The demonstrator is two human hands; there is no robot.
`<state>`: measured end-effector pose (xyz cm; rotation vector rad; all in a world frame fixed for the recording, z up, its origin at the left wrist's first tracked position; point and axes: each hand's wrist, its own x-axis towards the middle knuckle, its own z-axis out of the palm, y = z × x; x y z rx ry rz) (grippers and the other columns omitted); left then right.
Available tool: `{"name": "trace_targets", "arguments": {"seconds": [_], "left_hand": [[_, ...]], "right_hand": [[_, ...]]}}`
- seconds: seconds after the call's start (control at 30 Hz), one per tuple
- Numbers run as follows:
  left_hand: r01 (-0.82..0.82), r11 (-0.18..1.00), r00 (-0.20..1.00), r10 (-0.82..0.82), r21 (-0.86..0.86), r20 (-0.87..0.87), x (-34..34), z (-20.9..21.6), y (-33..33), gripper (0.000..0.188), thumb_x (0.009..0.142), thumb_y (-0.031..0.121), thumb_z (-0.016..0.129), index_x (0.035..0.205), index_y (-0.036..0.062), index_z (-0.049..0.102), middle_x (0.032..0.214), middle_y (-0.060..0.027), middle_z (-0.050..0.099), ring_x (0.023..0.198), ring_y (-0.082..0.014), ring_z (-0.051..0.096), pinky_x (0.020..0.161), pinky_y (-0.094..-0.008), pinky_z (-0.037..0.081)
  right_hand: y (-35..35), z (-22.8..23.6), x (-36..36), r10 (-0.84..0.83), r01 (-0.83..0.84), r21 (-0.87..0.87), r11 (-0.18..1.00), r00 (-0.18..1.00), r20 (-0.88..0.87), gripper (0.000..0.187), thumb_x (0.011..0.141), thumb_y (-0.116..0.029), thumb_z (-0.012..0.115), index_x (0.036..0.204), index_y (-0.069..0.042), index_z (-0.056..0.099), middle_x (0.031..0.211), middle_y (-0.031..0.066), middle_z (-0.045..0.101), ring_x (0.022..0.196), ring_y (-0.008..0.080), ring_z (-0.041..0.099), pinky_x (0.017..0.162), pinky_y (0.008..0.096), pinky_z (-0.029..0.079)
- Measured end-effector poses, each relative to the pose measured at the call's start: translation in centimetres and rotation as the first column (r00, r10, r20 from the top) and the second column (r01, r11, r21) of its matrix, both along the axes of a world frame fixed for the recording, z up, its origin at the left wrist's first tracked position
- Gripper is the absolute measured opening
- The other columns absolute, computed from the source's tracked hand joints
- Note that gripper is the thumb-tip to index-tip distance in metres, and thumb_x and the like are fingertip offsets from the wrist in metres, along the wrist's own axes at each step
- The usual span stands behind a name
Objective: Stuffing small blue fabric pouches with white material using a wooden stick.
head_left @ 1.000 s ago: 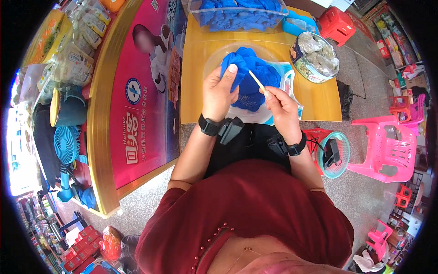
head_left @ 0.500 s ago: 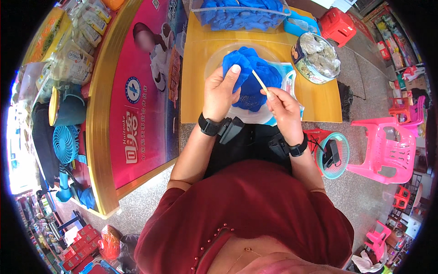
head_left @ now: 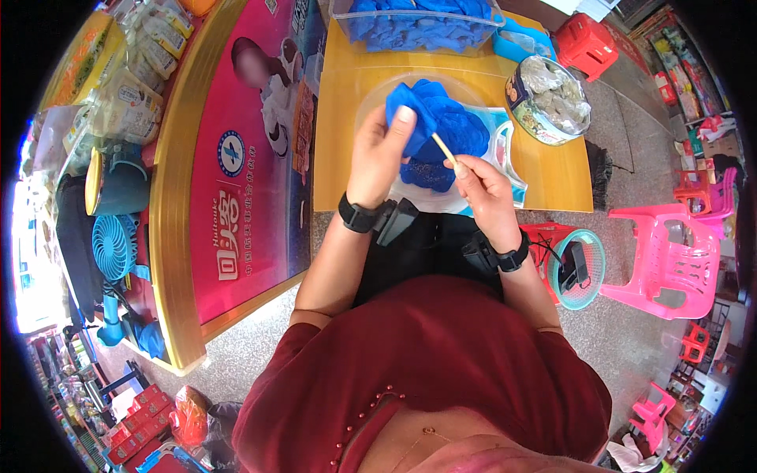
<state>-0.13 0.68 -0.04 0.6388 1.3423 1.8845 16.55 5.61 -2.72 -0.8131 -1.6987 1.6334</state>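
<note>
My left hand (head_left: 380, 150) pinches a piece of thin blue fabric (head_left: 412, 110), thumb on top. A slim pale wooden stick (head_left: 443, 147) is gripped near its lower end by my right hand (head_left: 482, 189). The stick's upper end meets the edge of the blue fabric; whether it goes inside is hidden. Beneath both hands, a heap of blue fabric (head_left: 457, 130) lies in a round translucent basin (head_left: 371, 106). A white and light-blue plastic bag (head_left: 509, 162) shows under the basin's right side.
On the yellow table (head_left: 552, 177) stand a clear bin (head_left: 410, 39) of blue pieces, a blue tray (head_left: 520, 43) and a round tin (head_left: 544, 102) stuffed with plastic. Left is a pink-fronted counter (head_left: 260, 197). A green basket (head_left: 579, 272) and pink chair (head_left: 666, 256) stand right.
My right hand has moved slightly left and down with the stick. The fabric in my left hand now looks narrower and more folded at the stick's end.
</note>
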Motion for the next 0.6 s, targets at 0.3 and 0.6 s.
{"name": "trace_targets", "arguments": {"seconds": [0.3,0.6], "left_hand": [[-0.049,0.989,0.989,0.028,0.142,0.142,0.7,-0.5,-0.2,0.018,0.097,0.023,0.056,0.09,0.008,0.065,0.063,0.0062,0.053,0.045,-0.0015,0.038,0.038,-0.0193,0.026],[-0.089,0.985,0.996,0.092,0.145,-0.01,0.0,-0.1,0.0,0.021,0.094,0.025,0.062,0.092,0.0037,0.066,0.075,0.0053,0.061,0.063,-0.0016,0.051,0.056,-0.0176,0.041]], "right_hand": [[-0.6,0.6,-0.3,0.0,-0.003,-0.094,0.996,0.999,-0.033,0.021,0.098,-0.016,0.054,0.106,-0.001,0.065,0.068,-0.005,0.049,0.059,0.0025,0.04,0.052,0.0184,0.032],[-0.4,0.7,0.3,0.078,-0.095,-0.252,0.963,0.994,-0.075,0.023,0.099,-0.021,0.052,0.105,-0.002,0.064,0.064,-0.0055,0.044,0.053,0.0014,0.032,0.046,0.0186,0.024]]}}
